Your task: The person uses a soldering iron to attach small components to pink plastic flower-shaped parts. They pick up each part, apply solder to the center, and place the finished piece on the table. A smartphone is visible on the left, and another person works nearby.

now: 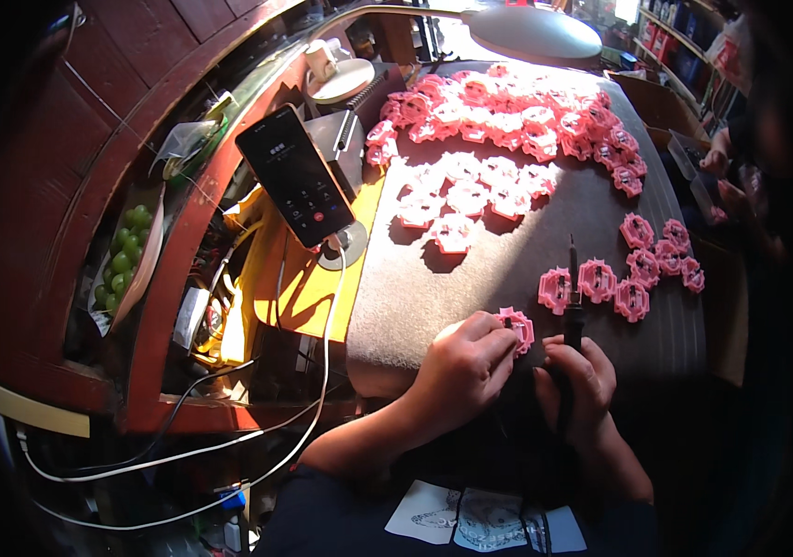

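My right hand (584, 379) is closed around the black handle of a soldering iron (573, 320), its thin tip pointing up and away from me. At the mat's near edge, my left hand (467, 357) has its fingers on a pink plastic part (515, 331) with a scalloped rim, partly hidden behind the fingers. The iron's tip stands apart from this part. Just beyond my right hand lie several similar parts, among them one pink part (556, 291) left of the iron and another pink part (596, 280) right of it, with dark pieces inside.
A dark mat (433, 306) covers the bench, with many pink parts (508, 116) crowded at the back. On the left, a phone (296, 176) leans on a stand, trailing a white cable (326, 371). Green grapes (125, 260) sit farther left. A lamp (534, 37) overhangs; another person's hands (723, 176) show at right.
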`<move>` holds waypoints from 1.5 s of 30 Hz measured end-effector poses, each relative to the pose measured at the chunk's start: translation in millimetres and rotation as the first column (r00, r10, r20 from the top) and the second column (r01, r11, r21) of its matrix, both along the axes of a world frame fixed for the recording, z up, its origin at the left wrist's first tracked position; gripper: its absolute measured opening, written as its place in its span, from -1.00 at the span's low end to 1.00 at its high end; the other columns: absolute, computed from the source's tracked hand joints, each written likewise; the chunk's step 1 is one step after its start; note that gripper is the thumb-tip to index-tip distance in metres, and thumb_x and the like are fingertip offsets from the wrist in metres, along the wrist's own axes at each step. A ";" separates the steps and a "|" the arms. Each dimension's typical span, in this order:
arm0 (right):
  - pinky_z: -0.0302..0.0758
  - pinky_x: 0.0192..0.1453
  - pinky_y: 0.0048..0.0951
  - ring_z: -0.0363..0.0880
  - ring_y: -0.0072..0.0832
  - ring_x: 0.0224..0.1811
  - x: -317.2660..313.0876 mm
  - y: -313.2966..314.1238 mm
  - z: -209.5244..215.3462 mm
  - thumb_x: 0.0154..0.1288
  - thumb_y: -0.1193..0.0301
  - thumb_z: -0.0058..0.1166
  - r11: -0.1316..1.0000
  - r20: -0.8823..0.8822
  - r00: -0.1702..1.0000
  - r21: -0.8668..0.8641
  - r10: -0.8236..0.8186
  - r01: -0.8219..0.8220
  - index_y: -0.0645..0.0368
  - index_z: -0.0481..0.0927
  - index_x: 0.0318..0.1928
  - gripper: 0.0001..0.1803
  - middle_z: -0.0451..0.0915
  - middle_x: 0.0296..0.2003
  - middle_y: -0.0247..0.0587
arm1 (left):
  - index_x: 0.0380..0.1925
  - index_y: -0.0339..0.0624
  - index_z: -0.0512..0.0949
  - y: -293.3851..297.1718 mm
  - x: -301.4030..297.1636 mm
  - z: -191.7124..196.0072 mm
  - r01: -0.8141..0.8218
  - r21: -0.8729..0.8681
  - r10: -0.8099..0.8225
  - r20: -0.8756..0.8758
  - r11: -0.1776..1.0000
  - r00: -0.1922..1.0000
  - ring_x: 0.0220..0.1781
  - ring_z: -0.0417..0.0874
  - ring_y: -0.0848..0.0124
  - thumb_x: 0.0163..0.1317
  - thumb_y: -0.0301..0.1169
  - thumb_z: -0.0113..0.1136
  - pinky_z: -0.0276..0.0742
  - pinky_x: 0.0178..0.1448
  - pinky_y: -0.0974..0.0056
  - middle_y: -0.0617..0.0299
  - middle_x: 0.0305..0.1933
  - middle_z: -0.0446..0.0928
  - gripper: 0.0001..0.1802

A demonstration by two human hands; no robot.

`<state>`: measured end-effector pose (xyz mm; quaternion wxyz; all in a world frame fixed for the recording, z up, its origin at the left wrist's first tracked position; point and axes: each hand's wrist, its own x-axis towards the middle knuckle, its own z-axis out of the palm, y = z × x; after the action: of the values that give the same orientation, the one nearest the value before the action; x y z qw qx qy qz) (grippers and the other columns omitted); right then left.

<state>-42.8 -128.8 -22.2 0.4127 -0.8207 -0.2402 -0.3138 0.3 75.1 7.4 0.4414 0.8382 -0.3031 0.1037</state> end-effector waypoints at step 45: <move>0.74 -0.03 -0.12 0.82 0.04 -0.02 33.3 12.1 18.8 0.16 0.61 0.34 0.979 -0.135 0.987 -0.172 0.089 -0.111 0.14 0.58 0.16 -0.48 0.77 0.07 0.08 | -0.15 -0.26 0.69 2.7 1.9 -11.1 0.046 -0.012 -0.047 -0.008 0.999 0.999 -0.11 0.75 -0.01 0.33 -0.43 0.41 0.72 -0.06 0.04 0.03 -0.12 0.64 -0.83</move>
<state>-9.5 -116.7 -3.4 0.3668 -0.8595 -0.2819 -0.2172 2.1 77.7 -3.7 0.4499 0.8287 -0.3200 0.0916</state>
